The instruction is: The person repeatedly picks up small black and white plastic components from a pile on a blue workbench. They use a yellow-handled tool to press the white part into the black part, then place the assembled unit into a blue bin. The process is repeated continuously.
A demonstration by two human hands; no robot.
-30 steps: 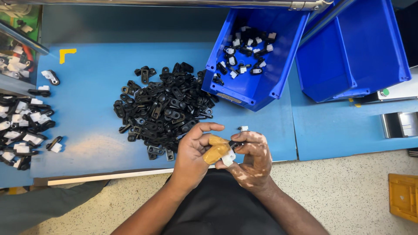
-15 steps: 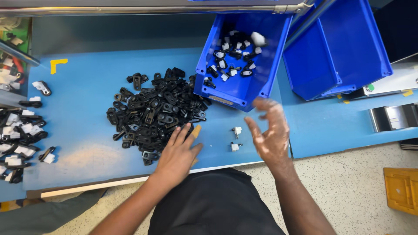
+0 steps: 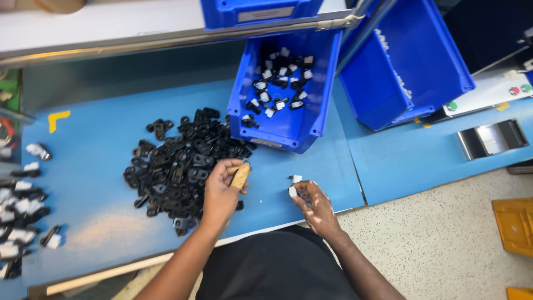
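Observation:
My left hand [image 3: 221, 193] rests at the right edge of a pile of small black plastic parts [image 3: 177, 164] on the blue table [image 3: 94, 166]. One of its fingers wears a tan cover, and the fingers curl over the pile; whether they hold a part is hidden. My right hand [image 3: 315, 204] is near the table's front edge, fingertips pinched on a small white piece [image 3: 292, 191]. A second small white-and-black piece [image 3: 296, 179] lies just beyond it, apart from the hand.
A tilted blue bin [image 3: 288, 94] holding several black-and-white parts stands behind the pile. A second blue bin [image 3: 405, 72] is to its right. More white-and-black parts [image 3: 22, 205] lie at the left edge. A metal rail [image 3: 183, 39] runs overhead. Speckled floor lies to the right.
My hands came apart from in front of my body. The left went to the black pile. The right swung out open, then dropped to the white pieces on the table.

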